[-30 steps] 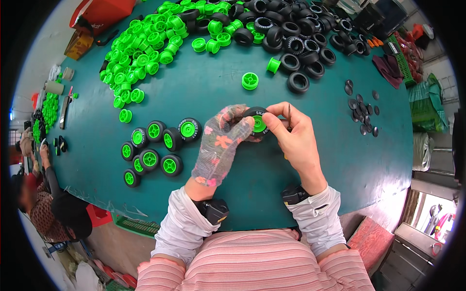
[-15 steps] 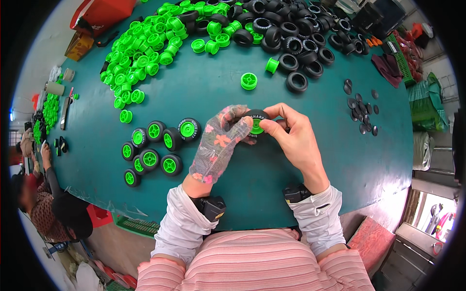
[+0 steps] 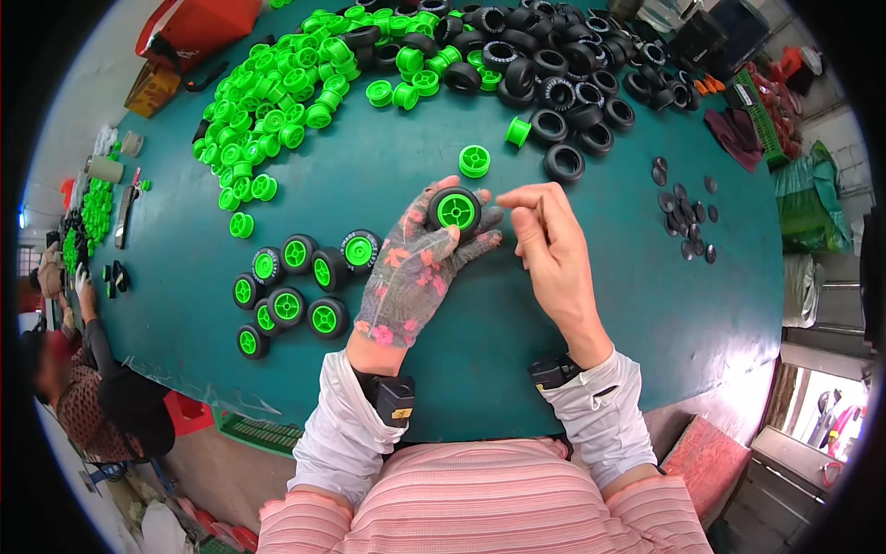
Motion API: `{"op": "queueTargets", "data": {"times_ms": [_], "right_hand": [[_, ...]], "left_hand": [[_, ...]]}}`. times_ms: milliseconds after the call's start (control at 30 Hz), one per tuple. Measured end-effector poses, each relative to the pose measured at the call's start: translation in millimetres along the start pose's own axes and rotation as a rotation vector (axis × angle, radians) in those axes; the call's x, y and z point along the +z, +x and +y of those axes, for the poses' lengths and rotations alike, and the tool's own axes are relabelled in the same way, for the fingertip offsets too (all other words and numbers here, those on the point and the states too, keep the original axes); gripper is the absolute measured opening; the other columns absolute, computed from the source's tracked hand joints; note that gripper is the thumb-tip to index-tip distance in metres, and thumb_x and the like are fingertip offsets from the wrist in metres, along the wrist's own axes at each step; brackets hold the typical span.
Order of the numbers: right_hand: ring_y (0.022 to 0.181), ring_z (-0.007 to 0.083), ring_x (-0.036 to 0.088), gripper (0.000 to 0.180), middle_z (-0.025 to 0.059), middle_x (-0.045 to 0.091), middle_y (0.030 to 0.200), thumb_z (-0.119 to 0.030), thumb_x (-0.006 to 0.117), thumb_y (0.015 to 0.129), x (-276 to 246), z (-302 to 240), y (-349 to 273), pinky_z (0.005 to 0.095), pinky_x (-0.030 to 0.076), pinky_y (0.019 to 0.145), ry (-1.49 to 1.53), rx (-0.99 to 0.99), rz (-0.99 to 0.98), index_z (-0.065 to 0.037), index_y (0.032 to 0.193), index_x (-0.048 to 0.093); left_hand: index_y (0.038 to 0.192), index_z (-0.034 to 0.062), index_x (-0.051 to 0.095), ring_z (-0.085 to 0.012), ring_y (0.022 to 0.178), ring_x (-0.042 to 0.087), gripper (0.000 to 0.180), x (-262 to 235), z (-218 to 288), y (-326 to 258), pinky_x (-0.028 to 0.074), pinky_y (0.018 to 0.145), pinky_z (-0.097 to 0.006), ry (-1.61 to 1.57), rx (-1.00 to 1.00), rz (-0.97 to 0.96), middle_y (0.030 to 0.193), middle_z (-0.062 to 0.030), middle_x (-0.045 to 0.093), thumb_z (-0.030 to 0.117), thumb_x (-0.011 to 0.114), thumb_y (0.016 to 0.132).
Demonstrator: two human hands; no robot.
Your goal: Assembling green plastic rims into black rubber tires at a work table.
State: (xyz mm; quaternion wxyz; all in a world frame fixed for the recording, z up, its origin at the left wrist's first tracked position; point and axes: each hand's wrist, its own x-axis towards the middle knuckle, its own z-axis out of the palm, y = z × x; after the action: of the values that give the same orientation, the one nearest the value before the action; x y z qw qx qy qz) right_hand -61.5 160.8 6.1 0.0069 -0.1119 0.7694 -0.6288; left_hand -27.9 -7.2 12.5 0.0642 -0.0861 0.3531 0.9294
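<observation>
**Assembled wheel held in left hand above tabletop**

We note the left hand (image 3: 415, 277), in a floral mesh glove, gripping a small black rubber tyre with a bright green plastic hub (image 3: 454, 210) at its fingertips, over the middle of the teal tabletop (image 3: 461, 369). The bare right hand (image 3: 546, 247) sits just right of it, fingers loosely pinched, holding nothing we can see. Finished black-and-green wheels (image 3: 300, 286) lie to the left; loose green hubs (image 3: 277, 102) and black tyres (image 3: 563, 83) are heaped at the far side.

Black toy wheel (image 3: 454, 210), green hub, upright

Loose green hubs (image 3: 277, 102), black tyres (image 3: 563, 74), finished wheels (image 3: 295, 286), small black caps (image 3: 683, 212), teal table (image 3: 591, 369)
</observation>
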Motion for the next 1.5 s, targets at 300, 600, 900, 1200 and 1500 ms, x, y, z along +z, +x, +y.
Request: {"op": "queueTargets", "data": {"times_ms": [300,600,900,1200,1500], "right_hand": [[0.072,0.0343,0.064,0.014,0.0154,0.065,0.081,-0.019,0.055,0.103,6,-21,-9,0.0393,0.047,0.060,-0.275,-0.049,-0.074,-0.005,0.101,0.057],[0.063,0.0376,0.061,0.010,0.0141,0.061,0.068,-0.016,0.060,0.099,9,-21,-14,0.0461,0.044,0.056,-0.436,-0.081,-0.069,-0.007,0.094,0.057],[0.059,0.0385,0.060,0.012,0.0141,0.059,0.062,-0.017,0.060,0.098,11,-20,-16,0.0468,0.044,0.055,-0.437,-0.044,-0.077,-0.006,0.092,0.057],[0.042,0.0104,0.054,0.025,0.0033,0.057,0.055,-0.020,0.050,0.105,-15,-12,-4,0.0268,0.044,0.042,0.278,0.451,-0.452,-0.002,0.094,0.064],[0.042,0.0083,0.053,0.027,0.0033,0.058,0.059,-0.022,0.048,0.107,-13,-10,-3,0.0219,0.044,0.038,0.660,0.505,-0.512,-0.001,0.098,0.063]], "left_hand": [[0.134,-0.0033,0.047,-0.0283,0.119,0.062,0.040,-3,-2,1,0.056,0.099,-0.038,0.166,0.070,0.050,0.126,-0.0182,0.060,0.009,0.063,0.099],[0.134,-0.0031,0.047,-0.0259,0.121,0.061,0.040,3,-9,0,0.050,0.106,-0.035,0.315,0.147,0.045,0.126,-0.0172,0.060,0.002,0.061,0.097],[0.134,-0.0002,0.048,-0.0256,0.121,0.061,0.040,2,-13,-1,0.050,0.104,-0.033,0.405,0.197,0.034,0.128,-0.0172,0.061,0.000,0.061,0.097],[0.132,0.0007,0.052,-0.0266,0.119,0.062,0.041,-7,-18,0,0.049,0.105,-0.036,0.652,0.336,-0.018,0.127,-0.0163,0.063,0.000,0.066,0.093],[0.133,0.0036,0.052,-0.0304,0.122,0.062,0.043,-1,-17,0,0.050,0.104,-0.040,0.529,0.399,-0.051,0.128,-0.0146,0.060,0.002,0.067,0.093]]}}
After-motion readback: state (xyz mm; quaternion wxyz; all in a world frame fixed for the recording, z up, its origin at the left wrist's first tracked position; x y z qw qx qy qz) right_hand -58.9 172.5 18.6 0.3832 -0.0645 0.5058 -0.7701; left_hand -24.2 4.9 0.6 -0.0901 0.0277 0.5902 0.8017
